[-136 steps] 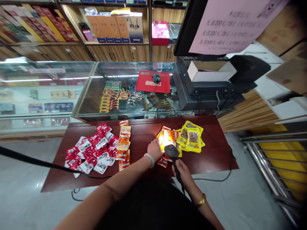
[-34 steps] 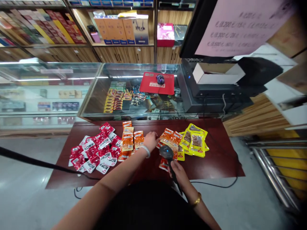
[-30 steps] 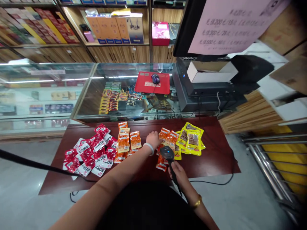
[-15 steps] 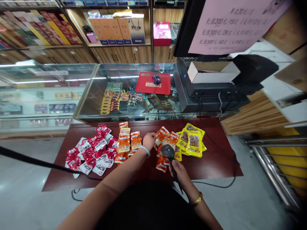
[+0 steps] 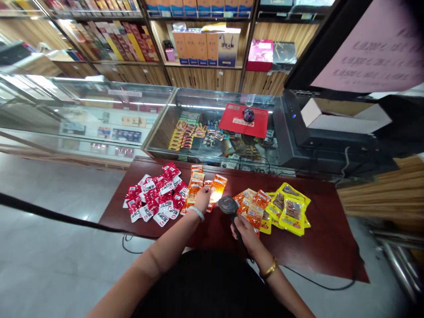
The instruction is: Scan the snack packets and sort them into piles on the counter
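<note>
My left hand (image 5: 202, 199) pinches an orange snack packet (image 5: 219, 184) above the dark red table. A bright glow from the scanner falls on its lower part. Beside it, my right hand (image 5: 247, 233) grips the handle of a black barcode scanner (image 5: 228, 205), its head turned toward that packet. Under and behind my left hand lies a row of orange packets (image 5: 195, 185). More orange packets (image 5: 252, 211) are heaped right of the scanner, partly over yellow packets (image 5: 293, 210). At the left is a pile of red and white packets (image 5: 153, 201).
The dark red table (image 5: 318, 254) stands against a glass display counter (image 5: 159, 128). On the counter are a red mouse pad (image 5: 228, 121), a computer mouse (image 5: 248, 115) and an open white box (image 5: 344, 119) by a monitor. A black cable (image 5: 318, 283) trails past the table's front right.
My left hand has taken an orange packet from the right heap and carried it left to the scanner's front. Light now shows on the packet. The camera view has swung left.
</note>
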Motion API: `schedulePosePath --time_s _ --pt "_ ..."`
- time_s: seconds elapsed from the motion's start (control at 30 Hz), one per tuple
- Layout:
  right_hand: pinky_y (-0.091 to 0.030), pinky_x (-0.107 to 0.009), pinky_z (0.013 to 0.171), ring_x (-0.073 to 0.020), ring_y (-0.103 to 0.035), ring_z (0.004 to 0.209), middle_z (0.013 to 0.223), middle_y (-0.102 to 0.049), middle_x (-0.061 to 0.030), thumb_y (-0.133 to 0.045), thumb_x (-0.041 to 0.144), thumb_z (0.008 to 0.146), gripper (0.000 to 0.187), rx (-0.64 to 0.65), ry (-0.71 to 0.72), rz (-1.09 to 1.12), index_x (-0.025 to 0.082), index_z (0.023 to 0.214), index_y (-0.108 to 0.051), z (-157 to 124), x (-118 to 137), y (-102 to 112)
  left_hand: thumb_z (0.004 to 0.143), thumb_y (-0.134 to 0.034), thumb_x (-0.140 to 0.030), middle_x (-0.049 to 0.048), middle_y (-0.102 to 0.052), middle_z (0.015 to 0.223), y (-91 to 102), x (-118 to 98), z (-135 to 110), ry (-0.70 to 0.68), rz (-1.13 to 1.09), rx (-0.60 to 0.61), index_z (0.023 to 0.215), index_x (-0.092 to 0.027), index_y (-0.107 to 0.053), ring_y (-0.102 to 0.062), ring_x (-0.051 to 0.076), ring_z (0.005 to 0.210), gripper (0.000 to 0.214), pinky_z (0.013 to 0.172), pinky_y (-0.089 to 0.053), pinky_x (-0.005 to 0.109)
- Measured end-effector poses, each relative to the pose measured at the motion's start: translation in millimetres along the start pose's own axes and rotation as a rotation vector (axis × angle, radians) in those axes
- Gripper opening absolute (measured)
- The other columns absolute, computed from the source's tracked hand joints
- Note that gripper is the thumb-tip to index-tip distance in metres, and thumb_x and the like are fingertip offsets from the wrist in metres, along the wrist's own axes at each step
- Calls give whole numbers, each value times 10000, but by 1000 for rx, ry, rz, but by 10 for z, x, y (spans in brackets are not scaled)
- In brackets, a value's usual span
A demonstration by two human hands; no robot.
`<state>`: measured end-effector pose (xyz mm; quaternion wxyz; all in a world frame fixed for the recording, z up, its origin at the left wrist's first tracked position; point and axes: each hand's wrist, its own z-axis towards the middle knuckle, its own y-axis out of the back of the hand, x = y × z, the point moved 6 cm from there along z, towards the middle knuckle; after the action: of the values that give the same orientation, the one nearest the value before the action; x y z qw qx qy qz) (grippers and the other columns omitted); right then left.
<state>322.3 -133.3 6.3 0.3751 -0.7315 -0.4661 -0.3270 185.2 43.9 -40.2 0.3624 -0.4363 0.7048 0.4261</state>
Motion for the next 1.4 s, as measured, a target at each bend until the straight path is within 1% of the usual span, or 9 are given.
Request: schedulePosePath --time_s 0.27,0.43,0.53,0.73,0.8,0.9,1.07,1.2,1.4 --pt "-324 -227 421 -93 -404 406 532 -499 65 -586 694 752 496 -56 -19 -3 208 846 -548 -125 -75 43 816 -547 -330 64 -666 821 510 -149 106 -61 526 -33 891 -165 -633 -610 189 761 200 705 -444 270" --pt "-341 -227 433 -95 -429 436 567 -525 48 -615 701 725 503 -143 -20 59 208 793 -550 -277 -101 276 803 -574 -287 124 -585 1131 670 -350 23 -252 745 -210 1215 -162 -520 -548 255 1095 434 954 -431 360" --pt "-341 -234 436 -101 -432 441 577 -535 39 -628 703 711 502 -221 -40 107 209 758 -546 -374 -139 471 835 -546 -288 124 -555 1162 453 -480 -56 -367 758 -196 1206 -168 -506 -507 254 1152 392 1000 -412 373" --pt "-334 -235 444 -100 -431 443 569 -530 40 -655 689 698 499 -335 -44 193 205 747 -543 -559 -159 821 836 -574 -272 99 -572 1107 -740 -517 -197 -419 829 250 1117 -185 -569 -551 205 1045 294 961 -409 314" --pt "-342 -237 448 -101 -437 446 574 -533 37 -669 683 687 499 -354 -53 206 204 725 -536 -610 -135 899 800 -627 -284 123 -568 1106 -1059 -479 -234 -402 907 311 1109 -154 -574 -547 217 1040 339 953 -398 318" --pt "-335 -235 443 -99 -432 441 563 -527 37 -686 681 672 503 -355 -55 210 205 696 -523 -649 -92 975 737 -706 -335 166 -559 1118 -1308 -429 -250 -360 991 315 1042 -114 -583 -542 246 1052 396 937 -391 332" --pt "-322 -243 444 -105 -426 438 557 -528 31 -672 685 686 495 -334 -41 198 209 694 -535 -626 -44 1029 707 -737 -408 141 -624 1037 -1304 -352 -243 -273 994 356 988 -142 -554 -599 241 974 428 829 -412 300" --pt "-327 -259 452 -115 -427 440 560 -524 27 -657 696 692 496 -288 -34 171 213 685 -542 -553 1 990 784 -665 -388 81 -672 932 -1111 -270 -259 -162 836 377 1030 -186 -515 -642 202 834 352 708 -409 271" --pt "-342 -263 457 -120 -445 452 586 -550 28 -629 665 744 448 -182 3 95 222 751 -569 -317 95 784 806 -615 -267 39 -670 897 -733 -231 -338 -129 677 291 996 -205 -526 -629 167 805 219 695 -407 256"
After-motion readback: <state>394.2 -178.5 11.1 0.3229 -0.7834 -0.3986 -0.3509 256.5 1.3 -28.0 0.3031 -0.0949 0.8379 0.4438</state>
